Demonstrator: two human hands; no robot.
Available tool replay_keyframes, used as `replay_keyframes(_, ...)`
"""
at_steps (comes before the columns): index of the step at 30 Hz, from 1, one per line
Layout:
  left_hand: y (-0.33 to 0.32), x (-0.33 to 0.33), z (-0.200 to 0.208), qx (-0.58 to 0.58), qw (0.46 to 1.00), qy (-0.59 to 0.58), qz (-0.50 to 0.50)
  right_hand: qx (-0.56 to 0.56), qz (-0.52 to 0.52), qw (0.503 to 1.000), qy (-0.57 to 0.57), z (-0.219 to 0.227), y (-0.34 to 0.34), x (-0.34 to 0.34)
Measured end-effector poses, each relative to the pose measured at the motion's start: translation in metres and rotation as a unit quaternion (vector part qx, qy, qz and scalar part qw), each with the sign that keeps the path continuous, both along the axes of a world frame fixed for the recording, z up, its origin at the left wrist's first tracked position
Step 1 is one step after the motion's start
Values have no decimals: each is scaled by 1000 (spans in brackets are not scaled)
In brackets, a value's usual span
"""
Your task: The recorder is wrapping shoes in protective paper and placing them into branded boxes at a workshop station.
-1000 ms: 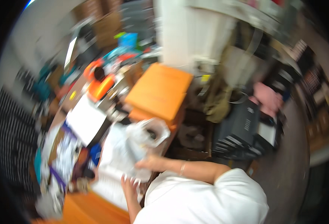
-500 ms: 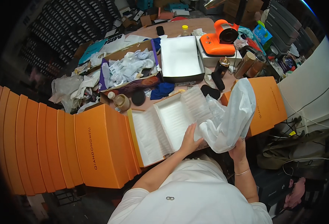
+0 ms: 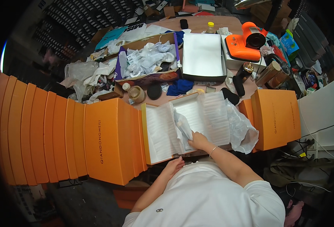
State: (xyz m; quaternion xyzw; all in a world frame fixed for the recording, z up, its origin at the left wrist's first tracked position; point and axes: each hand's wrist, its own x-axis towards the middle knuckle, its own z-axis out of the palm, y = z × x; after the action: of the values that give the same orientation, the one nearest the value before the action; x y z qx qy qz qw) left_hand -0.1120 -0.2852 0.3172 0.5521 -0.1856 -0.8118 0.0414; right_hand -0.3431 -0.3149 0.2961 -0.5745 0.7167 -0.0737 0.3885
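Note:
An open orange box (image 3: pixel 146 140) lies in front of me, with white ribbed foam sheet (image 3: pixel 215 115) spread over its sides. My right hand (image 3: pixel 200 141) is closed on the near end of a slim white wrapped bundle (image 3: pixel 183 125), which lies slanted inside the box. What the wrapping holds is hidden. By the box's front edge, my left hand (image 3: pixel 173 168) has its fingers stretched out and grips nothing visible. A crumpled translucent white bag (image 3: pixel 245 130) lies just right of the foam.
Orange boxes (image 3: pixel 110 140) stand in a long row at left, and another orange box (image 3: pixel 275 117) at right. Behind are a purple carton (image 3: pixel 148 76) of crumpled white paper, a white-lidded box (image 3: pixel 203 56), an orange device (image 3: pixel 246 42), and a glass jar (image 3: pixel 136 94).
My right hand has moved left into the box with the white bundle; the translucent bag now lies by the foam. The left hand has drawn back toward me. The view has shifted.

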Motion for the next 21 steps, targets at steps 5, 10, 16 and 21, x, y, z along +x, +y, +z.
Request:
replay_keyframes(5,-6,-7,-31,65,942,102,312,-17,-15,999,-24,-8,4,-7)
replay_keyframes(10,-22,-27,-16,-75,921,80,375,-39,7,999,-19,-4,7,-9)
replay_keyframes(16,-51,-71,88,-676,729,-38,-101,2,-10,1000,-29,3,4,-8)
replay_keyframes(21,-67,-96,93,-632,757,109,-126,-41,-33,992,-118,-21,15,-23)
